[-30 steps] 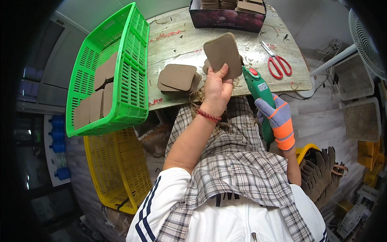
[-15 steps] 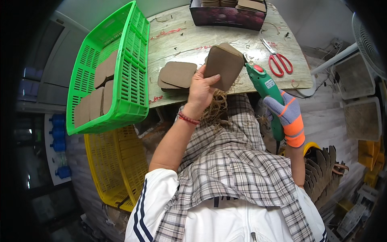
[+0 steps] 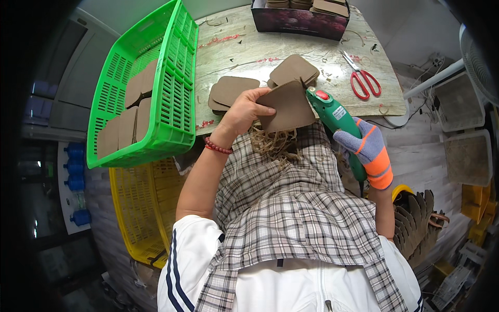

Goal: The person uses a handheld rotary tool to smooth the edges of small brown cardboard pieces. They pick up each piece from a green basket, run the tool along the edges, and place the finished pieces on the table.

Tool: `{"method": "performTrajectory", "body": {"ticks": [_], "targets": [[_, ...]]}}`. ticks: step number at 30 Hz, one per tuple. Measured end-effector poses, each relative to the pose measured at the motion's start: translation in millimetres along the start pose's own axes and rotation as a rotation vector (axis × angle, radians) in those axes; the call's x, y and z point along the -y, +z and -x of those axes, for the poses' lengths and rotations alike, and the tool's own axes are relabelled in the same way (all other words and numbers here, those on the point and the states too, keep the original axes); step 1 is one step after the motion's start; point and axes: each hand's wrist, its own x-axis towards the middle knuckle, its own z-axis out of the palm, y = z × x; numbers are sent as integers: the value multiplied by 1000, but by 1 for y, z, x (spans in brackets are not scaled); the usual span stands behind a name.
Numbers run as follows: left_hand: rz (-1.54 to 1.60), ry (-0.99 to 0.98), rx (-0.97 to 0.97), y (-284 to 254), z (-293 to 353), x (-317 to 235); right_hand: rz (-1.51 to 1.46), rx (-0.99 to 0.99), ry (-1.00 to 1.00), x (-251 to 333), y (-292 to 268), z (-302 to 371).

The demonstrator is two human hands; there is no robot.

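Observation:
My bare left hand point(image 3: 248, 111) pinches one corner of a brown rounded-square pad point(image 3: 287, 108), held tilted over the table's near edge. In my gloved right hand point(image 3: 368, 148) is a green handheld electric cutter point(image 3: 332, 112) with a red button. Its thin dark tip meets the pad's upper right edge. Behind the held pad lies a small pile of similar pads point(image 3: 295, 68). Another stack of pads point(image 3: 236, 88) sits left of it, beyond my left hand. Thin brown trimmings point(image 3: 273, 143) hang in a tangle over the plaid apron on my lap.
Red-handled scissors point(image 3: 366, 83) lie on the table point(image 3: 228, 47), right of the pads. At the back stands a dark box point(image 3: 299, 22) of pads. A green crate point(image 3: 169, 99) with pads is on the left, above a yellow crate point(image 3: 143, 208). A fan point(image 3: 475, 57) stands right.
My left hand has brought the held pad down and turned it flatter, uncovering the pile behind. The cutter's tip has shifted left onto the pad's edge.

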Motion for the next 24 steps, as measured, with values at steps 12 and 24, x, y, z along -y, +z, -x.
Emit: {"method": "performTrajectory", "body": {"ticks": [12, 24], "targets": [[-100, 265, -220, -25, 5, -20, -89, 92, 54, -4, 8, -2], [-225, 202, -63, -10, 7, -23, -85, 157, 74, -5, 21, -3]]}}
